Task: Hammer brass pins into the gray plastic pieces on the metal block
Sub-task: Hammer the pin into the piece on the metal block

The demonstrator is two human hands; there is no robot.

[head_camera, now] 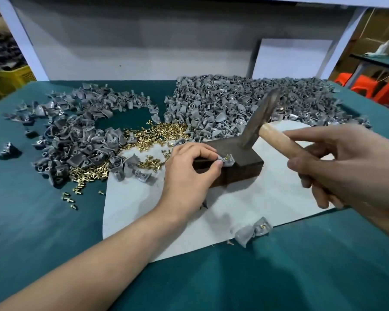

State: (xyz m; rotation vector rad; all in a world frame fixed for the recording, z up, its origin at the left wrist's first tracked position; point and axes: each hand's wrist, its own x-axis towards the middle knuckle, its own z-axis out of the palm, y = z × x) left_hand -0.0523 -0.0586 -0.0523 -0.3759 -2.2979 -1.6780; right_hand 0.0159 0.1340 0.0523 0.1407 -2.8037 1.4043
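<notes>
Gray plastic pieces [222,102] and golden brass pins [162,133] lie on a teal table cover [43,221]; the metal block [240,162] is dark brown, the paper sheet [245,209] white, the hammer handle [281,140] pale wood.

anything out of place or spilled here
One gray plastic piece with a brass pin lies alone across the near edge of the white paper sheet. A few brass pins lie strayed on the green mat, apart from their heap.

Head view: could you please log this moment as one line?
left hand pinches gray piece on metal block; right hand grips hammer; brass pin in piece
</notes>
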